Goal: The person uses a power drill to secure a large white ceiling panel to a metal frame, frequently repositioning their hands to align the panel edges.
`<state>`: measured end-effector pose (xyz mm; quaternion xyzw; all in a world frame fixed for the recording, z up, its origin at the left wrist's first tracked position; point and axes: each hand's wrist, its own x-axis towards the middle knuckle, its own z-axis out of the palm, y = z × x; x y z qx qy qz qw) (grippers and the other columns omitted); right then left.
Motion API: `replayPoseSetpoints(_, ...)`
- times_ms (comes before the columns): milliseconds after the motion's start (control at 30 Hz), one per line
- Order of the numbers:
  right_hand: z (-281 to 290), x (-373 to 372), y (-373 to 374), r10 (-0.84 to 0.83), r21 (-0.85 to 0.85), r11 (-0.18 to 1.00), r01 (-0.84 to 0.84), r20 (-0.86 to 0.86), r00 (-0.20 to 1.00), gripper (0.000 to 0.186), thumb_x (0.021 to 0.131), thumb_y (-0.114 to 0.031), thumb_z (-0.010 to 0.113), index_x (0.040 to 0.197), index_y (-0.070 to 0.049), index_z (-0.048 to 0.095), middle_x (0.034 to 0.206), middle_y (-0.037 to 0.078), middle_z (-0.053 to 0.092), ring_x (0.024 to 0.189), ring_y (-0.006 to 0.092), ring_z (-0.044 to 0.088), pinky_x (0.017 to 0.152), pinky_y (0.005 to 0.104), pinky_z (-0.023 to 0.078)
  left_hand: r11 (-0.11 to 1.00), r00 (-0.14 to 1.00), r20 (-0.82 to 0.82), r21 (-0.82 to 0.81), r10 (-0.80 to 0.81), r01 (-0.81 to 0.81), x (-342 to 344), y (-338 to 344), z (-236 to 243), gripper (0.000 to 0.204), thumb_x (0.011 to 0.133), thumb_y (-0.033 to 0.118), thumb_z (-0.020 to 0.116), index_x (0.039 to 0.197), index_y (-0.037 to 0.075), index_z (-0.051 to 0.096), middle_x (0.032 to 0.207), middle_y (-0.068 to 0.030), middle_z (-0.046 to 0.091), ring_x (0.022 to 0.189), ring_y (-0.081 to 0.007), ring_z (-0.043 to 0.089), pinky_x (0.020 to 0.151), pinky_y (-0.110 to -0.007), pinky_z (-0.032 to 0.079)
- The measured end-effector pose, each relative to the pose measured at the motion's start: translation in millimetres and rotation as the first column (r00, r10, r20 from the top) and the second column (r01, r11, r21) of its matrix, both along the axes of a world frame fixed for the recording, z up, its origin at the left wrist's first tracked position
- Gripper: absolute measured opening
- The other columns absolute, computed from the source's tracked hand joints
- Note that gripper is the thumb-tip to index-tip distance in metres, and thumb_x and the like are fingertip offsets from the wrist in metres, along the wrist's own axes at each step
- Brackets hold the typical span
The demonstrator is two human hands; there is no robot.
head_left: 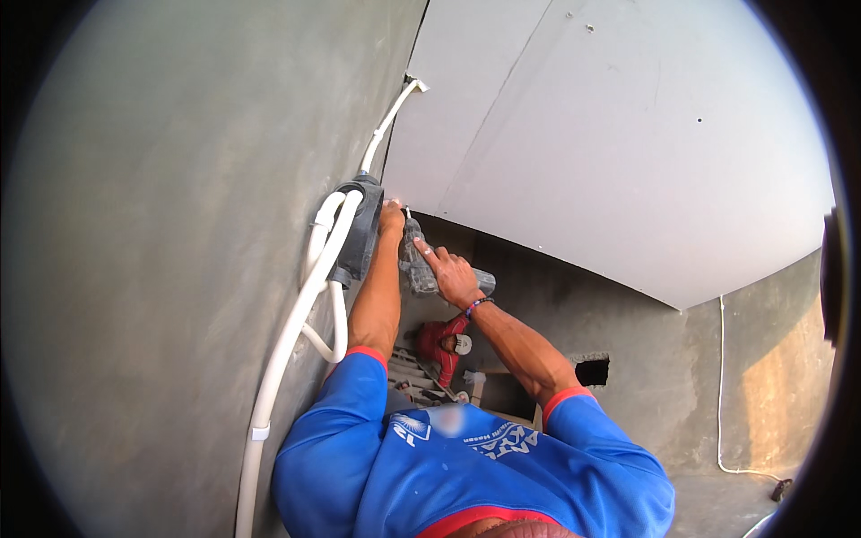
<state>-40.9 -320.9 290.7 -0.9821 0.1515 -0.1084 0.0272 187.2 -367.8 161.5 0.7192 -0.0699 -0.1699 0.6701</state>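
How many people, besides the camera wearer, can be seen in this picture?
2: a person in a blue shirt stands close at the bottom, both arms raised to the ceiling edge; a person in red is lower down, behind them. Others may be hidden.

Blue shirt (466,475) with red trim, white pipes (296,314), grey wall (161,224)

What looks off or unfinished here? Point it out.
The white pipes bulge away from the grey wall in loose loops beside the dark box. A rough dark hole gapes in the far wall. The ceiling board looks intact.
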Motion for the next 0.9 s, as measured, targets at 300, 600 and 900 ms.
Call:
replayPoseSetpoints(300, -8.1, -2.6, -3.6, -0.041, 0.033, 0.999, 0.041, -0.002, 0.999, 0.076, 0.084, -0.002, 0.052, 0.152, -0.025, 0.027, 0.09, 0.013, 0.057, 0.076, 0.0315, 0.064, 0.07, 0.0453, 0.052, 0.969, 0.996, 0.082, 0.248, -0.025, 0.004, -15.9, 12.1, 39.5, 0.023, 0.089, 0.02, 0.061, 0.083, 0.0, 0.07, 0.085, -0.0146, 0.072, 0.082, -0.0269, 0.069, 0.077, -0.038, 0.049)
replayPoseSetpoints(600, -3.3, 0.0, -3.6, -0.042, 0.061, 0.997, 0.044, -0.042, 0.998, 0.079, 0.08, 0.001, 0.052, 0.152, -0.023, 0.027, 0.093, 0.014, 0.056, 0.081, 0.0337, 0.063, 0.071, 0.0461, 0.051, 0.966, 0.997, 0.071, 0.259, -0.006, -0.013, -18.4, 21.5, 54.8, 0.022, 0.089, 0.02, 0.063, 0.087, 0.0, 0.072, 0.089, -0.0153, 0.073, 0.088, -0.0287, 0.07, 0.08, -0.038, 0.051)
replayPoseSetpoints(900, -3.3, 4.3, -7.0, -0.065, 0.026, 0.998, 0.065, -0.012, 0.998, 0.075, 0.083, -0.002, 0.052, 0.151, -0.026, 0.028, 0.091, 0.013, 0.057, 0.078, 0.0324, 0.064, 0.069, 0.0455, 0.052, 0.988, 0.994, 0.107, 0.155, 0.002, -0.019, -17.1, 18.8, 51.5, 0.023, 0.09, 0.02, 0.063, 0.088, -0.001, 0.071, 0.088, -0.0147, 0.073, 0.086, -0.0274, 0.07, 0.08, -0.038, 0.05)
